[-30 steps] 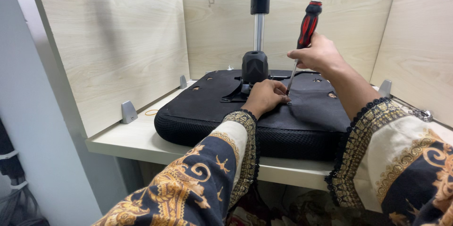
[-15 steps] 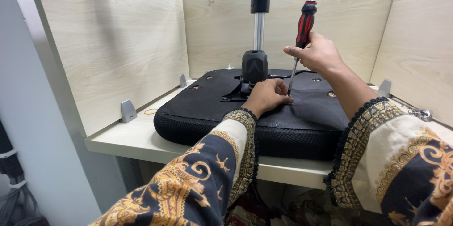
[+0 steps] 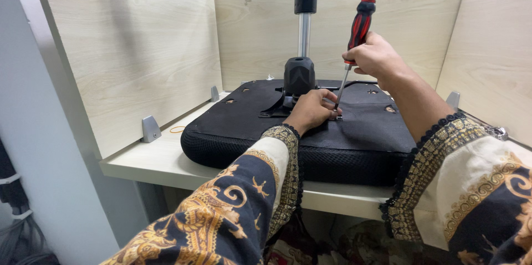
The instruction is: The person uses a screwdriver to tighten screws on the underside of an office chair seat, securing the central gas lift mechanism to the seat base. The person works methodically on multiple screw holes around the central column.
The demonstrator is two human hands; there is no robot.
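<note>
While right hand (image 3: 372,57) grips screwdriver (image 3: 357,29) | left hand (image 3: 311,109) steadies tip (on seat (image 3: 360,132))

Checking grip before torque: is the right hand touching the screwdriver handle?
Touching. The head view shows the right hand wrapped around the lower end of the red-and-black screwdriver.

One screwdriver (image 3: 359,24) with a red and black handle is in view. One upturned black seat cushion (image 3: 310,132) lies on the one pale worktop (image 3: 160,157), and one black column mount (image 3: 299,75) carries one metal post (image 3: 304,34). Two hands show: one left hand (image 3: 311,110) and one right hand (image 3: 372,57). Three pale wood panels stand around: left (image 3: 133,49), far (image 3: 260,32), right (image 3: 493,49). Three grey brackets hold them: near left (image 3: 149,129), far left (image 3: 214,94), right (image 3: 453,99). One rubber band (image 3: 177,129) lies by the left panel.
</note>
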